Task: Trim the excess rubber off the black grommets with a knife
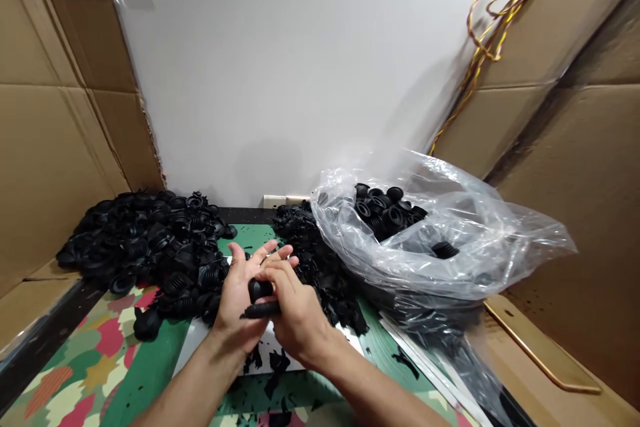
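Note:
My left hand [240, 297] and my right hand [295, 310] meet over the middle of the table, both closed around one black ribbed rubber part [260, 299]. The left hand's fingertips stick out above it; the right hand's fingers curl over the part, with a thin flap of black rubber jutting out below. A large pile of similar black rubber parts [150, 247] lies just left of the hands. A smaller heap of black rubber scraps [320, 260] lies right behind them.
A clear plastic bag [450, 240] holding several black parts sits at the right. A white sheet [200, 340] and a green patterned table cover [125, 360] lie under the hands. Cardboard walls [50, 147] stand on both sides, and a yellow twisted cable [495, 20] hangs at upper right.

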Demonstrator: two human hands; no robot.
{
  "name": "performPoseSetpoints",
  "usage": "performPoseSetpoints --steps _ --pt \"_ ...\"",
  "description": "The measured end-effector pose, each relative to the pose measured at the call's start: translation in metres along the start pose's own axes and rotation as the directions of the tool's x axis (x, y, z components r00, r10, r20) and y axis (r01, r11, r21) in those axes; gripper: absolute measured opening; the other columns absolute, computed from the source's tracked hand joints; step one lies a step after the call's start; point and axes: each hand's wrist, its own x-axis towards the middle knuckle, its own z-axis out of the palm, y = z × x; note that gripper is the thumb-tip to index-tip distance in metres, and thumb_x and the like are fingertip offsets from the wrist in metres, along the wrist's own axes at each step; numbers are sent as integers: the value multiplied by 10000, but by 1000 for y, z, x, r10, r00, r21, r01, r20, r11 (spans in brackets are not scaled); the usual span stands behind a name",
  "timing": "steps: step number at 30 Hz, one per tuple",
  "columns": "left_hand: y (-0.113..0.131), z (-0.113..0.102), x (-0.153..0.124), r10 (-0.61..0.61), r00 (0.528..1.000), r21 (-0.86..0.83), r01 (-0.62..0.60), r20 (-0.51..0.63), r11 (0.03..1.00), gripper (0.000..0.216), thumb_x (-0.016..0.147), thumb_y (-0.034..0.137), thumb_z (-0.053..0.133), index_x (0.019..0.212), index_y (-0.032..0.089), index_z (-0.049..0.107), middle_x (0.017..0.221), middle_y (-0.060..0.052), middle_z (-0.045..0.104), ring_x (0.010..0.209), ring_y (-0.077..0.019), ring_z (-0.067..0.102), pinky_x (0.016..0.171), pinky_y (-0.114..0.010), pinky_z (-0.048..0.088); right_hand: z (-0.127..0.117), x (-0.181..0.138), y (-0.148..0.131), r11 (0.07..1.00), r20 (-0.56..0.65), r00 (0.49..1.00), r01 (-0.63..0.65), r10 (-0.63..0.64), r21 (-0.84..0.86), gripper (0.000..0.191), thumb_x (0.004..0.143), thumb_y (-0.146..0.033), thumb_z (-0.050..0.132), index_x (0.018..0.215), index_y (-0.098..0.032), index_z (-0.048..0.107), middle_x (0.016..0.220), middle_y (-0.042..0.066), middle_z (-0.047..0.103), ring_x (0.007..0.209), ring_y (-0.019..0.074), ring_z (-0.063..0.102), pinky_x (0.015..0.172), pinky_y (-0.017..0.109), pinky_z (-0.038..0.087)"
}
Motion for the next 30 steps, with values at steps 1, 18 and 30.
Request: performPoseSetpoints --steps 1,18,30 --pt "0 0 0 13 1000 37 -12 -20 999 640 785 716 408 1033 155 590 920 -117 666 820 -240 644 698 -361 521 -2 0 1 999 9 1000 -7 8 -32 245 807 -79 455 984 -203 572 914 76 646 818 187 625 664 279 508" --pt "-9 -18 29 218 933 863 -349 285 366 115 677 201 656 578 206 599 645 10 564 602 -149 530 584 -269 439 -117 26 29 882 -489 767 -471 415 9 360 785 -488 595 901 -160 691 720 49 618 640 199 555 593 325 431" --pt "-10 -25 17 110 968 391 -14 -224 920 157 667 210 726 653 132 591 630 -14 601 546 -132 646 427 -188 482 -32 5 22 626 -68 776 -450 627 637 403 849 -578 519 827 -182 589 465 -55 483 424 118 448 455 241 388"
